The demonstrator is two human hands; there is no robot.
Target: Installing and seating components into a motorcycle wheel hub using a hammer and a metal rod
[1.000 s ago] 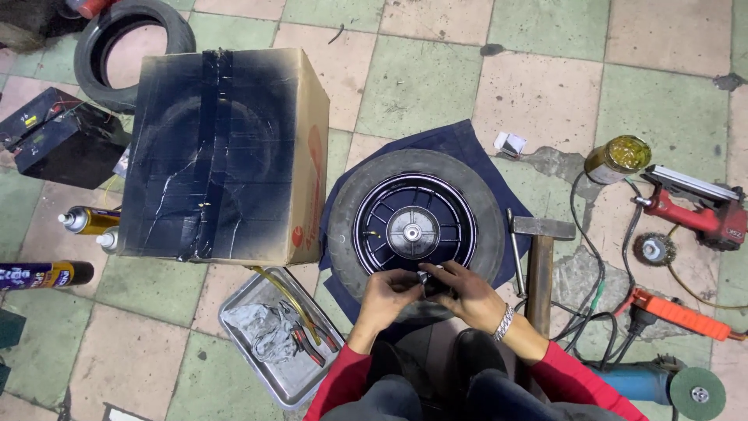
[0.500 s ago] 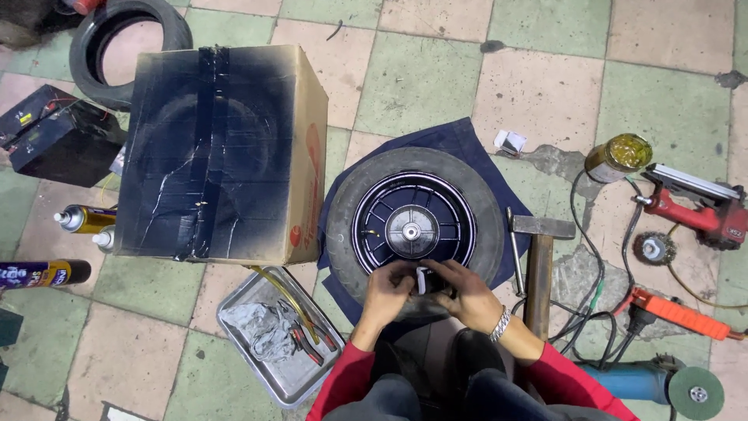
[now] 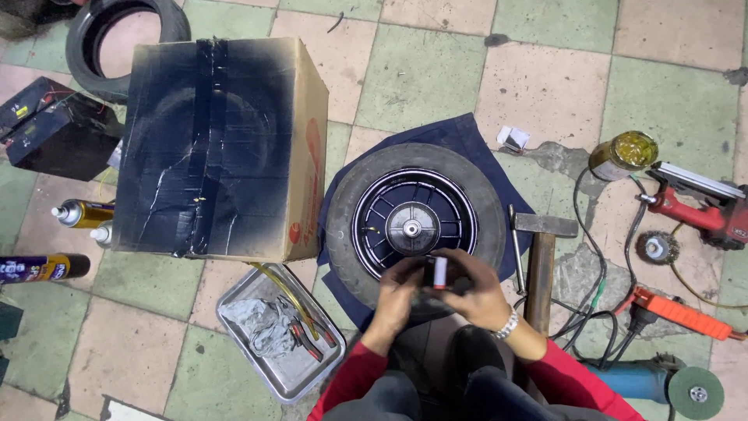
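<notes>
Your left hand and right hand meet over the near edge of the black rubber wheel with the shiny dark rim; both pinch a small white and dark piece, too tiny to make out; your fingers hide most of it; the wheel lies flat on a dark blue cloth on the tiled floor; a wooden-handled hammer lies just beside.

The tiled floor carries a blue cloth under the wheel, a paint-blackened cardboard box, a metal tray, spray cans, a spare tyre, a hammer and power tools.
</notes>
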